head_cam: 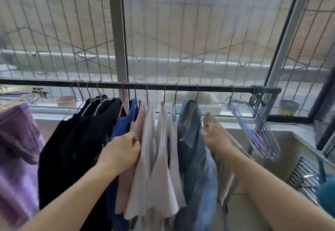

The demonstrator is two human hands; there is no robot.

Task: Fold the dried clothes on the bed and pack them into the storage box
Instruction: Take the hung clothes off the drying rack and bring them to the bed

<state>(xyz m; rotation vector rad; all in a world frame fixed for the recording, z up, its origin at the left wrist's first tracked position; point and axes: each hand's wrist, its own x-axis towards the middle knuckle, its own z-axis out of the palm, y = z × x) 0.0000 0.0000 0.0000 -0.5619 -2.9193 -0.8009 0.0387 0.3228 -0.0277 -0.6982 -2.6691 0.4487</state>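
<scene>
Clothes hang in a tight row along the middle of a dark rail (181, 87) that runs edge to edge across the window. From the left end: black garments (76, 149), a blue garment (125, 123), a pink top (139, 121), pale tops (159, 176), a denim shirt (192, 140) and a beige garment (224, 176). They are packed close, touching one another — little slack between hangers.

Left hand (120, 151) is curled at the edge of the pink top, fingers pinching the cloth just beside the blue garment. Right hand (216, 137) reaches to the right side of the denim shirt, against the beige garment; the fingers are bent there, but whether they hold anything cannot be told.

Open rail lies right of the beige garment, up to a bunch of empty wire hangers (257, 132) at the right end. Off the left end a purple towel (18, 158) hangs apart on its own hanger.

No legible writing or labels.

Behind the rail — glass panes with a metal grille (54, 31) and a brick wall beyond. Two pots (65, 101) sit on the ledge outside. Lower right, a concrete sink (282, 151).
</scene>
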